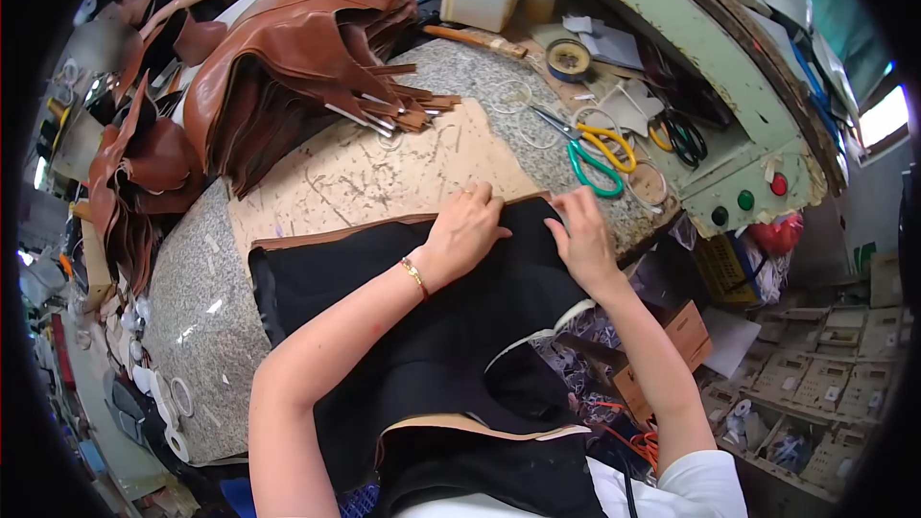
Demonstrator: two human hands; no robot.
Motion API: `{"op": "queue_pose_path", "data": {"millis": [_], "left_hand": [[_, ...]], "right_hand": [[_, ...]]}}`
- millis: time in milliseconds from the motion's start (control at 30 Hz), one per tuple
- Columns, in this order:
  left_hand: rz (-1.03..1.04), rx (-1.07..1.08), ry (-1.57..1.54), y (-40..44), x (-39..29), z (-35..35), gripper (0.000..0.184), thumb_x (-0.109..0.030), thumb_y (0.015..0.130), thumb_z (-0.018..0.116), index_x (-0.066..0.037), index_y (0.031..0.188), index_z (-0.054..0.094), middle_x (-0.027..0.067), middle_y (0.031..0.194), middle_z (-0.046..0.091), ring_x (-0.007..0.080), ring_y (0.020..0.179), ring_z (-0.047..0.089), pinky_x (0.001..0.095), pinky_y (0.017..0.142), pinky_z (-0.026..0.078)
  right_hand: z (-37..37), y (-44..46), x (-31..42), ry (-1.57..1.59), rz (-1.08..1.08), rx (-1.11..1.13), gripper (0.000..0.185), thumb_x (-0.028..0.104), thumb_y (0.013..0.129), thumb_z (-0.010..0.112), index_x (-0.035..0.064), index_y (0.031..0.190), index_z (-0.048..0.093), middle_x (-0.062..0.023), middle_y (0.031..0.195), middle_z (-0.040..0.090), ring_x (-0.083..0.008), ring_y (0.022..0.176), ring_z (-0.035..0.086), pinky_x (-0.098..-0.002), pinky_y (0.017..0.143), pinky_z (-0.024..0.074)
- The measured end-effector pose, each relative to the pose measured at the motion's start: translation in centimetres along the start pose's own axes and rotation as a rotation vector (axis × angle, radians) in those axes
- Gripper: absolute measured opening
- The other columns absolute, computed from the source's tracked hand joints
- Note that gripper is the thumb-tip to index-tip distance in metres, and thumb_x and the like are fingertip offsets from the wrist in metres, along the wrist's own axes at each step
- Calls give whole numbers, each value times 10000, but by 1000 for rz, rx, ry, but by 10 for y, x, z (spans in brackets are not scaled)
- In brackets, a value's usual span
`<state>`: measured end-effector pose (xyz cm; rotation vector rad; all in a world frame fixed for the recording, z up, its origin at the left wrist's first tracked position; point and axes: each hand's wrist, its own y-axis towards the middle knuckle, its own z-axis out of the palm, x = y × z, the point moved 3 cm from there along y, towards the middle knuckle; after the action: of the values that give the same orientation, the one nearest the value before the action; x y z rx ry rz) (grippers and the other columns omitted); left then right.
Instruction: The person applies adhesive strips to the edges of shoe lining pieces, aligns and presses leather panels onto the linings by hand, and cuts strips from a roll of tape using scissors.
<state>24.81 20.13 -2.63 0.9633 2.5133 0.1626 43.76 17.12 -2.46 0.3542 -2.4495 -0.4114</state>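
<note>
A large leather piece (403,297) lies black side up over the front of the bench and down toward my lap. A thin brown edge shows along its far side. My left hand (465,235) rests on that far edge with fingers bent over it, apparently gripping it. At the right corner of the same edge, my right hand (583,240) has thumb and fingers bent around the material. The exact hold of the fingertips is partly hidden. Under the piece's far edge is a scratched tan board (374,173).
Stacked brown leather pieces (288,48) sit at the back left. Beyond my right hand lie green-and-yellow-handled scissors (597,158), black-handled scissors (679,137) and a tape roll (568,58). A green machine frame (758,105) borders the right. A co-worker (144,14) is at far left.
</note>
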Motion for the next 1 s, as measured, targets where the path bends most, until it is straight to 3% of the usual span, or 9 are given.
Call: {"op": "queue_pose_path", "data": {"millis": [100,333,400,533,700,733,833,867,1000], "left_hand": [[18,-84,-25,3,2,13,367,-188,748,749,-20,1042,606,144,952,555,334,911,555,400,797,461],[-90,-188,-65,-8,-7,13,268,-163,750,750,-28,928,602,127,889,557,327,817,567,395,710,462],[-160,-179,-168,-7,-1,16,239,-107,734,746,-30,885,578,124,853,561,329,795,568,410,682,462],[-32,-43,-96,0,-8,12,201,-51,777,648,-38,947,542,128,899,565,325,810,583,413,696,483],[124,80,-51,-5,-36,-11,173,-14,842,522,-58,1008,507,110,924,557,314,856,602,436,722,485],[80,129,49,-5,-32,-9,185,-34,842,549,-64,1020,510,99,923,558,302,860,604,418,710,484],[156,-48,104,-12,-23,2,192,-77,838,590,-46,1012,515,91,914,555,279,846,602,398,682,482],[142,-91,97,-15,-19,4,233,-105,803,658,-25,989,541,94,936,566,266,834,600,385,661,478],[-36,-41,-97,-18,-14,8,265,-106,773,711,-6,976,573,105,964,585,279,855,595,390,703,488]], "right_hand": [[11,0,-18,163,145,92,265,100,790,728,-6,974,568,-171,939,567,-347,879,597,-419,764,479],[18,14,-13,4,308,153,266,168,762,761,24,882,572,-148,944,573,-337,885,587,-427,769,469],[19,11,-15,3,243,93,253,124,757,749,30,929,589,-139,956,558,-326,903,573,-421,778,463],[19,15,-4,107,-61,10,321,13,741,708,51,1046,614,-121,970,530,-305,930,546,-403,813,453],[19,14,-5,210,-160,89,374,-51,724,653,72,1076,657,-108,972,546,-290,917,559,-366,820,463],[16,13,1,180,-201,51,372,-50,723,655,75,1073,661,-103,979,547,-289,920,561,-365,818,465],[13,14,4,148,-306,108,356,6,730,684,113,1069,665,-73,982,554,-275,952,562,-368,823,472],[15,15,5,172,-341,155,355,13,726,689,116,1065,667,-73,978,554,-271,955,563,-367,819,474],[20,24,5,214,-345,257,262,36,703,708,93,955,662,-72,983,549,-270,965,562,-376,820,473]]}}
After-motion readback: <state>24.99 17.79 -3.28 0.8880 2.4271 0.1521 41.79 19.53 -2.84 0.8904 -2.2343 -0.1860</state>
